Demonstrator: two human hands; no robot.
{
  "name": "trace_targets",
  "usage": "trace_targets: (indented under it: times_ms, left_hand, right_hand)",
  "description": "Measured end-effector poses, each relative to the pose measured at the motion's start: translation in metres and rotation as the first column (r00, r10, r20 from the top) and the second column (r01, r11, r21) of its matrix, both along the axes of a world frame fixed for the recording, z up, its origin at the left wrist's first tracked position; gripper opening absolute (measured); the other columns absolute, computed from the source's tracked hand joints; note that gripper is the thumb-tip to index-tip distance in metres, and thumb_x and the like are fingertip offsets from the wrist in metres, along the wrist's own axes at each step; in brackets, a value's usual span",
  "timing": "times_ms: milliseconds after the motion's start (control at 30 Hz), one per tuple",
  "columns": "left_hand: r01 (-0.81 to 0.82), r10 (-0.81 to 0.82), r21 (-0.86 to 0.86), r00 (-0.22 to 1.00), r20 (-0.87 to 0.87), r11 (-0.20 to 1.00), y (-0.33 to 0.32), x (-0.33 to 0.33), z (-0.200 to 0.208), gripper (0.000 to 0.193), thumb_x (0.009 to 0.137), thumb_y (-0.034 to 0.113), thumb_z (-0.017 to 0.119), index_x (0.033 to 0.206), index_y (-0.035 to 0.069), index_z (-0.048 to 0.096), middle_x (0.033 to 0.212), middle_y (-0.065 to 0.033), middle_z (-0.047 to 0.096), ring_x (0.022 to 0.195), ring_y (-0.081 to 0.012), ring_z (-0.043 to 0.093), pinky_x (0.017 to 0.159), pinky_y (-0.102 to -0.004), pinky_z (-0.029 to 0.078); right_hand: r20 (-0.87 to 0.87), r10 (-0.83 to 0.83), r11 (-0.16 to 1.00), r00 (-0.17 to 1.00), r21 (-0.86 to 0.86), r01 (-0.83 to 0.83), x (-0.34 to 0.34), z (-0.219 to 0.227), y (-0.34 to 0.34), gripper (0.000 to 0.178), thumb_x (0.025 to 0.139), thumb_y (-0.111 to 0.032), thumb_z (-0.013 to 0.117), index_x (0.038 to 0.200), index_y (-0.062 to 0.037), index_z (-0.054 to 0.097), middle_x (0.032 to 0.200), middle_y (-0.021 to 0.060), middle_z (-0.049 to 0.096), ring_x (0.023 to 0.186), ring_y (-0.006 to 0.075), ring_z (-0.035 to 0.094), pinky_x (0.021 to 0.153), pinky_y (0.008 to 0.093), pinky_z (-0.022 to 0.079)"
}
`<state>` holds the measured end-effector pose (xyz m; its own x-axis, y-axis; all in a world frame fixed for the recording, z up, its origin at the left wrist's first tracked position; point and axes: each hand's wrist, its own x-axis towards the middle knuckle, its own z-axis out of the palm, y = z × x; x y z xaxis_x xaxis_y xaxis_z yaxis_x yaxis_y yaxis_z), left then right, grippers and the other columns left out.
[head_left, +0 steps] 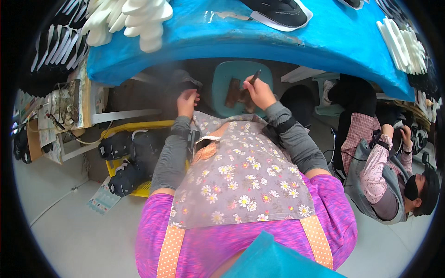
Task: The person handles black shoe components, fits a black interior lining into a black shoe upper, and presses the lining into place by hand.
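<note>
**Gripping slim black pen-like tool in right hand; left-hand load unclear**

Right hand [262, 95]: fingers curled snugly round a slim black pen-like tool [256, 76], no visible gap. Its upper end sticks up past the thumb; lower end hidden by the hand. In view it sits over the round-cornered teal plastic stool [219, 79], beside a brown block-like piece [232, 94] lying on the seat. Can't tell what that piece is.

Left hand [187, 103]: fingers half bent, fingertips close together near a dark grey rounded item [184, 76]. Can't tell if it has hold of it or is only beside it.

Step, my read: tool in grip, hands well apart, so likely between strokes or a fetch. Next move calls for a firm left-hand hold and a controlled tool end, clear of the clutter on the stool.

Stock nearby: black shoes [116, 145] in the yellow plastic crate [139, 124]; black shoe with white sole [280, 16] on the blue-sheeted table [208, 44].

Writing: printed pale-blue sheet [103, 198] on floor, too small to read. No brand or label legible on tool or shoes.
</note>
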<state>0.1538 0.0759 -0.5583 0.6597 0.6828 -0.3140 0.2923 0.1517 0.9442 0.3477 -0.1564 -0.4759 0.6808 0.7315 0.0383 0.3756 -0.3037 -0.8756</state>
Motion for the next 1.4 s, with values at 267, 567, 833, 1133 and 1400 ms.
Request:
trace_targets:
  times_ms: [267,567,833,1133,1400]
  left_hand:
    - [0.12,-0.124,-0.146,0.992,-0.017,0.982,0.008,0.0,0.019,0.027,0.09,0.024,0.06,0.111,0.007,0.064,0.095,-0.0039,0.068,0.088,-0.0107,0.061,0.073,-0.0252,0.046]
    - [0.512,-0.568,0.245,0.736,0.37,0.823,0.02,0.176,0.245,0.024,0.094,0.017,0.059,0.111,0.001,0.062,0.099,-0.0085,0.065,0.093,-0.0144,0.062,0.088,-0.0302,0.049]
    - [0.152,-0.303,0.372,0.868,0.392,0.916,0.089,0.326,0.276,0.041,0.093,0.012,0.056,0.133,0.005,0.05,0.131,-0.0107,0.052,0.126,-0.024,0.046,0.108,-0.0373,0.034]
    - [-0.138,-0.428,0.776,0.769,0.475,0.615,0.019,0.295,0.333,0.036,0.095,0.028,0.061,0.114,-0.002,0.058,0.105,-0.0122,0.067,0.096,-0.0161,0.061,0.084,-0.0306,0.047]
    - [-0.209,-0.348,0.712,0.758,0.551,0.671,-0.07,0.172,0.348,0.035,0.098,0.024,0.056,0.119,-0.004,0.054,0.112,-0.0094,0.061,0.1,-0.0158,0.055,0.089,-0.0285,0.043]
  right_hand:
    - [-0.124,0.156,0.988,0.98,0.036,-0.152,-0.013,-0.013,-0.021,0.011,0.097,-0.013,0.053,0.096,-0.0016,0.055,0.09,0.0129,0.064,0.087,0.0271,0.063,0.079,0.0336,0.048]
    - [0.01,0.008,0.999,1.0,0.047,-0.009,-0.018,0.004,-0.045,0.038,0.089,-0.018,0.063,0.122,-0.0015,0.053,0.113,0.019,0.06,0.102,0.0326,0.06,0.085,0.0369,0.048]
    - [-0.076,0.036,0.998,0.996,0.045,-0.032,-0.03,0.032,-0.106,0.024,0.09,-0.018,0.062,0.106,0.0002,0.062,0.102,0.0139,0.066,0.095,0.0271,0.063,0.083,0.0343,0.049]
    - [-0.497,-0.058,0.917,0.866,0.316,0.243,-0.008,0.059,-0.138,0.022,0.092,-0.012,0.062,0.109,0.0019,0.061,0.105,0.008,0.066,0.102,0.0145,0.062,0.088,0.0277,0.049]
    - [-0.487,0.393,0.552,0.78,0.804,0.223,-0.003,0.112,-0.056,0.045,0.1,-0.021,0.047,0.139,0.0006,0.039,0.138,0.0137,0.047,0.131,0.0229,0.042,0.109,0.0362,0.033]
